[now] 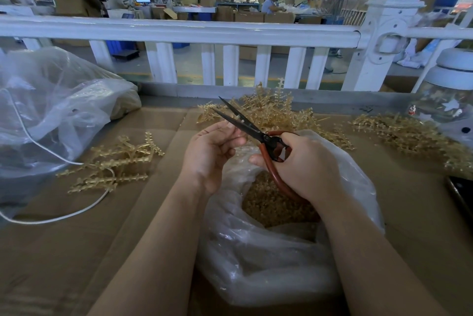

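My right hand [304, 164] grips red-handled scissors [245, 125] whose dark blades stand apart, pointing up and left. My left hand [212, 152] has its fingers curled next to the blades and pinches a tiny pale piece at the lower blade; the piece is too small to make out. Below both hands lies an open clear plastic bag [268, 259] with many small tan plastic bits [271, 203] inside. Piles of tan plastic sprues lie behind the hands [276, 108], at the left [117, 162] and at the right [409, 134].
Brown cardboard [64, 251] covers the table. A large clear bag [51, 111] and a white cord [56, 217] lie at the left. A glass jar [448, 100] stands at the right, a dark phone [460, 195] at the right edge. A white railing [204, 31] runs behind.
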A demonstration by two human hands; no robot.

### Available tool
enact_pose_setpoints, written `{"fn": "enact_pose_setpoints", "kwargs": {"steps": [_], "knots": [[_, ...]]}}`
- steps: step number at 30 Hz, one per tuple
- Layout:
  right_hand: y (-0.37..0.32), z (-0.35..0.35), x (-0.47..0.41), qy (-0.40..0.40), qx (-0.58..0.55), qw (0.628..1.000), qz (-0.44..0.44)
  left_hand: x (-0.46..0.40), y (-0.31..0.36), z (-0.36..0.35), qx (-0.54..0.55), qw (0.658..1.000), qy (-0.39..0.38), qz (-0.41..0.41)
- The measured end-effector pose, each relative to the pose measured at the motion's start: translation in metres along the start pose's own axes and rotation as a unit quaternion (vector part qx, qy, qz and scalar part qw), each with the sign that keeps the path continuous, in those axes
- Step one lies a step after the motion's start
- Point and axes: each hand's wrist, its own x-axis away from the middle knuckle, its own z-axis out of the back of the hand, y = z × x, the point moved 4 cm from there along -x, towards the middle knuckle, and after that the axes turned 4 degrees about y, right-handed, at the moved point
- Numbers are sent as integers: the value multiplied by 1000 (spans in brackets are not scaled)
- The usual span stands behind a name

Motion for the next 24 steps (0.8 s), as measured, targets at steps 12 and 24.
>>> {"fn": "enact_pose_setpoints", "kwargs": {"steps": [12,24], "knots": [[2,2,-1,29,11,1000,3,-1,8,4,-86,990,19,-114],[3,4,-2,48,38,998,10,0,10,3,-92,985,17,-143]]}}
